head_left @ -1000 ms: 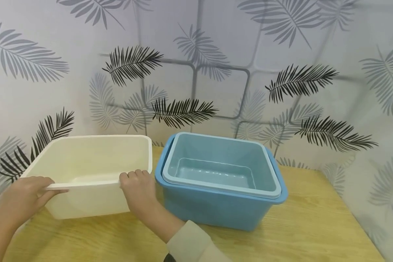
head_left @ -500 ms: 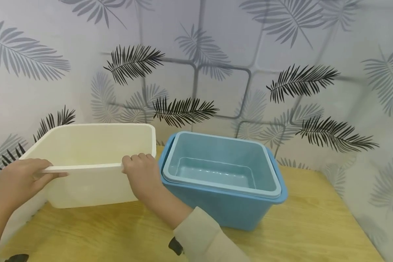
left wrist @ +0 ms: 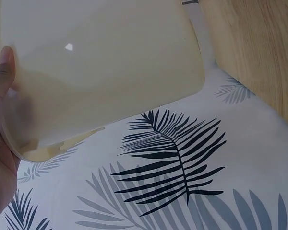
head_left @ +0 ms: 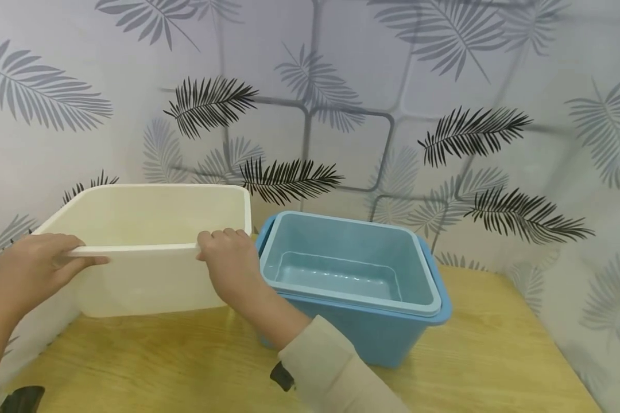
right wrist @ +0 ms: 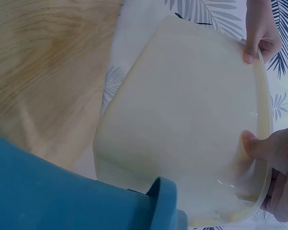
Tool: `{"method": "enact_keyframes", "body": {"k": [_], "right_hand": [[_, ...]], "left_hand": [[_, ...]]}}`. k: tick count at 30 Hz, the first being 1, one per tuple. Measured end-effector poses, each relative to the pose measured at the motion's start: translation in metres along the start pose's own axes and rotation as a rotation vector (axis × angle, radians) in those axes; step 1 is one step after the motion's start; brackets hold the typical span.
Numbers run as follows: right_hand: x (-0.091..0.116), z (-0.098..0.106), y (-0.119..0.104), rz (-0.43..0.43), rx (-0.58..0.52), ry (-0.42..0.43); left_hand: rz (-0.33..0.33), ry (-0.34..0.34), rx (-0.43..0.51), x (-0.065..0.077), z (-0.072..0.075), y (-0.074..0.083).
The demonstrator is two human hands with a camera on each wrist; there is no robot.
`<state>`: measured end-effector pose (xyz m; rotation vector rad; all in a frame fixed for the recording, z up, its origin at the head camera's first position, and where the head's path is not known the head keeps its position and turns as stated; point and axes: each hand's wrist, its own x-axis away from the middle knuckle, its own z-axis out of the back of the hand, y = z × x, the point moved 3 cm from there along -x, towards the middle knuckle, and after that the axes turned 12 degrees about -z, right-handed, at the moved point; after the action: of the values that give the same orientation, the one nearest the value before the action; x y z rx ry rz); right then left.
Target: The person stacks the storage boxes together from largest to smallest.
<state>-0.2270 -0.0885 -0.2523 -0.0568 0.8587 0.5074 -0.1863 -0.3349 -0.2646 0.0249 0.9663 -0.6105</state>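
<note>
A cream plastic tub (head_left: pixel 150 281) hangs above the left part of the table, its open top facing up and tilted toward me. My left hand (head_left: pixel 33 272) grips the near rim at its left end, thumb below the lip. Further right on that rim, my right hand (head_left: pixel 229 264) holds on with its fingers curled over the edge. In the right wrist view the right thumb (right wrist: pixel 253 146) presses the tub's outer wall. To the right of the tub stands a light blue tub (head_left: pixel 341 252), nested inside a larger blue tub (head_left: pixel 351 332); the inner tub's bottom is visible.
The wooden table (head_left: pixel 485 344) carries the nested blue tubs close beside the right forearm. Behind it rises a wall (head_left: pixel 361 69) with a leaf pattern, and the table's right edge slopes away toward it.
Both hands have raised the cream tub higher off the table, moving it slightly right. Its right side now overlaps more of the wall. The blue tubs stay in place.
</note>
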Motion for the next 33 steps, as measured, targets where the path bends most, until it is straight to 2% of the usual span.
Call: {"method": "enact_keyframes", "body": {"k": [6, 14, 23, 33], "right_hand": [[-0.009, 0.01, 0.004, -0.005, -0.027, 0.03], [-0.02, 0.025, 0.007, -0.02, -0.02, 0.045], [-0.031, 0.038, 0.013, -0.024, -0.031, 0.055], [-0.041, 0.053, 0.022, -0.051, -0.051, 0.027]], "left_hand": [[-0.002, 0.019, -0.01, -0.014, 0.009, -0.002], [0.059, -0.071, -0.038, -0.027, 0.017, -0.009], [0.047, -0.018, -0.06, -0.039, 0.025, -0.012], [0.071, -0.001, -0.058, -0.059, 0.034, -0.01]]}}
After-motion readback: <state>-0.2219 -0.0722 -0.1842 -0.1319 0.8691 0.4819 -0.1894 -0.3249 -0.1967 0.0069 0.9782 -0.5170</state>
